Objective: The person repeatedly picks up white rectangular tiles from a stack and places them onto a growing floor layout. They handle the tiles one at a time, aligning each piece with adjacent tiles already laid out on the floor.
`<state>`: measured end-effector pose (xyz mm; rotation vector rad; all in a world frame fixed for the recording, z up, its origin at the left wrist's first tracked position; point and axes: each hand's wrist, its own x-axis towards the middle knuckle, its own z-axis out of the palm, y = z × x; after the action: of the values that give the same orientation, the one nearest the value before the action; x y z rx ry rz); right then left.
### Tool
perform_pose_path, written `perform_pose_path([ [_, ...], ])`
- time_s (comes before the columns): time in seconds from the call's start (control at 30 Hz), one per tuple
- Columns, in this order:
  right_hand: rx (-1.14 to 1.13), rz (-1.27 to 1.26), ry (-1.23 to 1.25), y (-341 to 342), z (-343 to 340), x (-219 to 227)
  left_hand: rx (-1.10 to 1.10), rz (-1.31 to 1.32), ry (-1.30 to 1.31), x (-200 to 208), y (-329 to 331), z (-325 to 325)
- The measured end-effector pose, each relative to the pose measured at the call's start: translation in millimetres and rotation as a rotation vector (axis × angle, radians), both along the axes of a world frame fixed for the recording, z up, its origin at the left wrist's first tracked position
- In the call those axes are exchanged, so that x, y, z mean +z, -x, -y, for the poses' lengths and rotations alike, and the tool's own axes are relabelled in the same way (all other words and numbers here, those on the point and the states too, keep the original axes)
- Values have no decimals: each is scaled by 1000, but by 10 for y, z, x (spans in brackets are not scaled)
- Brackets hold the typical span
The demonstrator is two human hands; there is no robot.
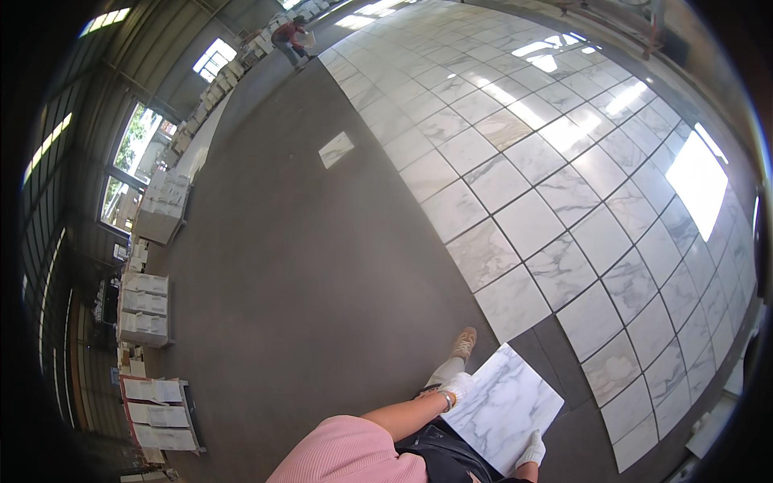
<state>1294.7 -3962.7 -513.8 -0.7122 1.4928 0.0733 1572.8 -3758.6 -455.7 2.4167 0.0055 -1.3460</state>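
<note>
A square white marble tile (pixel 507 406) with grey veins is held in front of my body. My left hand (pixel 457 388), in a white knitted glove, grips its left edge. At the tile's lower right edge, my right hand (pixel 531 451), gloved too, is closed around the border with the thumb on top. Just past the tile lies a bare dark strip of floor (pixel 555 346) beside the rows of laid marble tiles (pixel 596 318). The fingers beneath the tile are hidden.
Rows of marble tiles with narrow gaps cover the right side. On the grey floor (pixel 282 282) lies a single loose tile (pixel 336 150). Stacked tiles on pallets (pixel 157 414) line the left wall. Far back, another person (pixel 291 39) bends over, holding a pale slab.
</note>
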Motion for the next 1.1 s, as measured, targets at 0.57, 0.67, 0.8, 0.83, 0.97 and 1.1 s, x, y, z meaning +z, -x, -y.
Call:
perform_pose_path([
  [0.57, -57, 13, -22, 229, -114, -76, -74, -25, 30, -119, 60, 51],
  [0.67, -56, -26, -17, 261, -125, -74, 8, -62, 13, -87, 56, 86],
  [0.8, -64, -60, -39, 300, -141, -129, 31, -85, 5, -157, 59, 102],
  [0.83, -70, -64, -48, 305, -143, -145, 50, -92, 14, -179, 60, 102],
  [0.97, -83, -43, -40, 288, -148, -179, 89, -125, 34, -320, 75, 70],
  [1.1, -128, -50, -28, 252, -194, -143, 96, -4, 46, -640, 131, -29],
])
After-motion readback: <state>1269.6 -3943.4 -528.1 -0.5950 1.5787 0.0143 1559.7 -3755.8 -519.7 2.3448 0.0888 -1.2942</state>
